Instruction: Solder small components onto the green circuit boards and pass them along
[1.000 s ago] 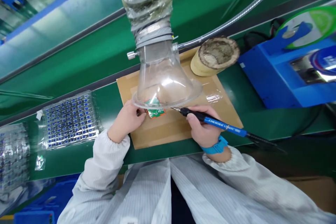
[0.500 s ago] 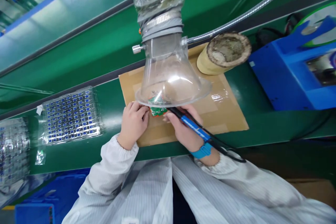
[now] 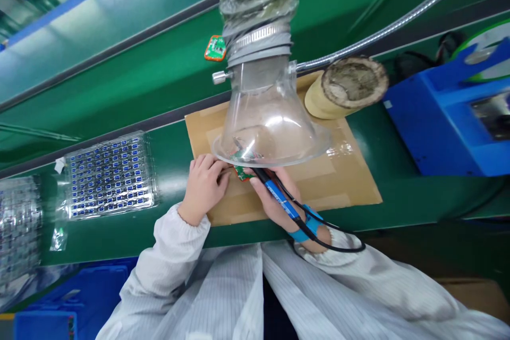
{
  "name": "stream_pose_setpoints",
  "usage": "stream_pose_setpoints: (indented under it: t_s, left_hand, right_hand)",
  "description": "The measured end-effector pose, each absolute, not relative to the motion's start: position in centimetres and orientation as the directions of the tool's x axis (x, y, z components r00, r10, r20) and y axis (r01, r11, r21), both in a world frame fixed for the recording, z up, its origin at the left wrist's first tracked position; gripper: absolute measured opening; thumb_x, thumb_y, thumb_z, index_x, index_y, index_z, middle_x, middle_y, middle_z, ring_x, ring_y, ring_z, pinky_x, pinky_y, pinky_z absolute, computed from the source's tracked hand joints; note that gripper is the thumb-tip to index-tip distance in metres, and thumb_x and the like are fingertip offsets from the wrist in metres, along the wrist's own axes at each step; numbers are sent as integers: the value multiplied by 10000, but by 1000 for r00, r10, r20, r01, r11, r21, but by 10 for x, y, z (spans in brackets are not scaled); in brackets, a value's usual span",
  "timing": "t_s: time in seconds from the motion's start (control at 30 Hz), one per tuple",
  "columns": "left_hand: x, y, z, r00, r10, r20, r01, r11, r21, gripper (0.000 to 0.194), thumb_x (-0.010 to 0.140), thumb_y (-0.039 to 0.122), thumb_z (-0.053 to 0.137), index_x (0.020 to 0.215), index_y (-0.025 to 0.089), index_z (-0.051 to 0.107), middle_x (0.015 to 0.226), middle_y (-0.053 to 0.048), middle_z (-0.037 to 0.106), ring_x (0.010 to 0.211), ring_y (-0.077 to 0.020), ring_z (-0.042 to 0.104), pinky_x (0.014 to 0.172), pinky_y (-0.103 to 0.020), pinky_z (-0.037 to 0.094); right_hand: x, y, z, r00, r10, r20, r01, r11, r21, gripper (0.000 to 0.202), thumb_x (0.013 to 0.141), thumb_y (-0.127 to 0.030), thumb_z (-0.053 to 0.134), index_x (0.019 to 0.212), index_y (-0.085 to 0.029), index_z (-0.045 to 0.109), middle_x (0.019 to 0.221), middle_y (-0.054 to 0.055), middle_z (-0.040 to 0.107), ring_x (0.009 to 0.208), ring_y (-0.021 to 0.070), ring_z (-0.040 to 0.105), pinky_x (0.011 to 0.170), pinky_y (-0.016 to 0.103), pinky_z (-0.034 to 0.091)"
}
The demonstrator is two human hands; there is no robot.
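Observation:
My right hand [image 3: 279, 199] is closed around a blue and black soldering iron [image 3: 281, 198], whose cable runs back over the wrist. Its front end lies behind the rim of the clear fume hood [image 3: 271, 122]. A green circuit board with red edges [image 3: 242, 172] rests on the cardboard sheet [image 3: 342, 186], partly seen through the hood. My left hand [image 3: 205, 186] has its fingers bent and pressed together at the board's left side. Something thin shows at those fingertips, too small to name.
A clear tray of blue parts [image 3: 107, 175] lies at the left, beside stacked trays [image 3: 19, 228]. Behind the hood is another green board [image 3: 215, 48]. At the right stand a round yellowish pot [image 3: 326, 101] and a blue machine [image 3: 430, 117].
The soldering iron and my right hand have shifted slightly left, and the iron is held more steeply. The view has moved a little, so the board behind the hood now shows.

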State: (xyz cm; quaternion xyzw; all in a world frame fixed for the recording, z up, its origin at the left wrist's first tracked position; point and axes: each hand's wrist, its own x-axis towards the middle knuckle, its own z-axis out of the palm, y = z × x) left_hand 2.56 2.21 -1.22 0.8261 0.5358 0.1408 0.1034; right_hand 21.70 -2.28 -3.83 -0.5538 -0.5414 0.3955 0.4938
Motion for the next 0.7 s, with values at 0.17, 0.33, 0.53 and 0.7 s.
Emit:
stream_pose_setpoints:
  t_s: [0.17,0.33,0.53,0.7]
  left_hand:
    - [31,27,-11,321,945,67,872,-323,368,57,901,252,705,924,222,748,1036,-94,668,1042,-290,584,891,-428,475]
    - [32,33,-7,298,953,-48,828,-233,509,95,851,194,722,757,205,722,968,-72,678,1052,-273,604,988,-449,471]
    - [32,32,-7,288,957,-21,800,-229,555,129,827,171,715,704,198,689,967,-67,687,1052,-269,613,1011,-463,472]
    - [32,34,-8,294,956,-14,801,-238,550,143,817,162,710,683,199,674,933,-65,687,1034,-266,617,985,-449,489]
  right_hand:
    - [229,-28,-44,139,979,152,176,127,-976,291,962,-345,694,1241,-297,626,1054,27,808,1015,217,777,915,390,635]
    - [241,-34,-44,167,956,240,259,192,-947,273,943,-354,696,1204,-281,664,1005,39,793,923,223,775,865,390,629]
    - [250,-37,-36,202,920,335,340,255,-905,124,924,-334,667,1009,-246,690,893,44,743,812,212,751,716,336,612]
    - [248,-31,-25,95,933,346,409,281,-868,62,895,-268,668,954,-250,659,820,12,735,746,187,734,684,301,593]
